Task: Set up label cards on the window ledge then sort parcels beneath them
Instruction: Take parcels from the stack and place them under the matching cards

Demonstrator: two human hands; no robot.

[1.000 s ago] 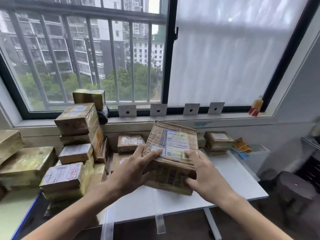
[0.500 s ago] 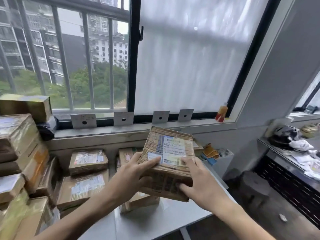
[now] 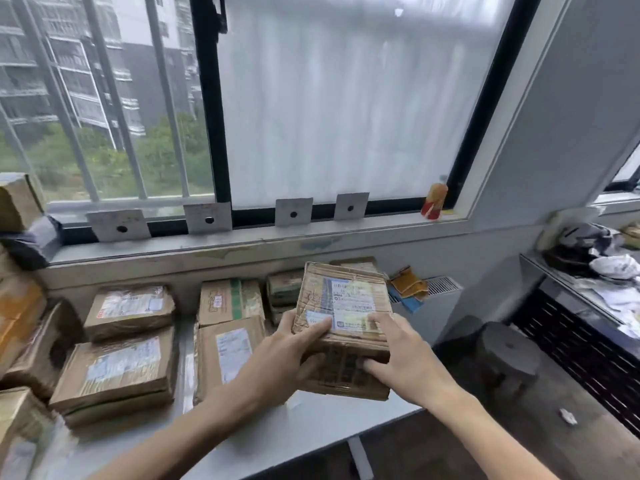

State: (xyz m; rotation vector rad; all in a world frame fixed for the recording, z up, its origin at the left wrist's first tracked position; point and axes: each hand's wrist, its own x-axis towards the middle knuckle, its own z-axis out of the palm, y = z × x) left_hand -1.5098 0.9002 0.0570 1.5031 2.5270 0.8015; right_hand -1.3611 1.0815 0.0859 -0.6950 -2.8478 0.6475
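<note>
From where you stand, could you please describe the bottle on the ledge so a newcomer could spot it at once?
Find the window ledge with four grey cards leaning on the glass. Follow it to its right end, at the frame corner. The bottle stands there alone, the only orange and red thing on the ledge.

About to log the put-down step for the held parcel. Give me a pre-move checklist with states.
1. Grip: left hand and right hand both grip the held parcel: ok.
2. Shipping label faces up and is uncovered except at its near edge: ok.
3. Label text readable for sorting: cannot tell, too blurred.
4. Label cards standing on the window ledge, four in view: ok.
5. Which card matches this parcel: cannot tell, card writing is not legible.
6. Free spot on the table under the right-hand cards: cannot tell, the held parcel hides that area.
</note>
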